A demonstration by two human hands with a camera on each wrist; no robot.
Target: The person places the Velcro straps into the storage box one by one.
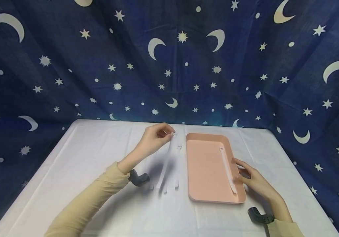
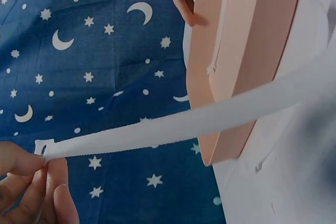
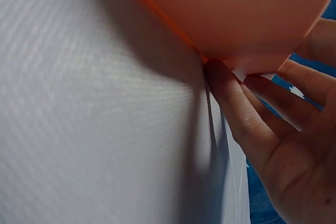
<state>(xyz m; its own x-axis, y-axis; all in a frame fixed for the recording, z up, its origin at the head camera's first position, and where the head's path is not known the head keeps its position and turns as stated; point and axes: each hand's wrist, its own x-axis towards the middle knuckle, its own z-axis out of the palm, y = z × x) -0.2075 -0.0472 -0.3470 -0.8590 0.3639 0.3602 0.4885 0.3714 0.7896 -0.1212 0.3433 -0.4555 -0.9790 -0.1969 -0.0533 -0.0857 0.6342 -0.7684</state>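
My left hand [image 1: 154, 138] pinches a white hook-and-loop cable tie [image 1: 166, 164] by its slotted head, between thumb and fingertips. The strap slants down from the hand above the table; in the left wrist view the held cable tie [image 2: 157, 129] stretches across the picture. My right hand [image 1: 255, 181] grips the right side of a shallow pink tray [image 1: 205, 168], fingertips at its rim. Inside the tray, along its right wall, lies one white cable tie [image 1: 228, 169]. Another cable tie [image 1: 178, 168] lies lengthwise on the cloth, left of the tray.
More white ties, hard to make out against the white tablecloth [image 1: 98, 151], lie beneath the left hand. A dark blue curtain [image 1: 187, 52] with moons and stars hangs behind the table. Dark wrist devices [image 1: 139, 178] sit at both sleeves.
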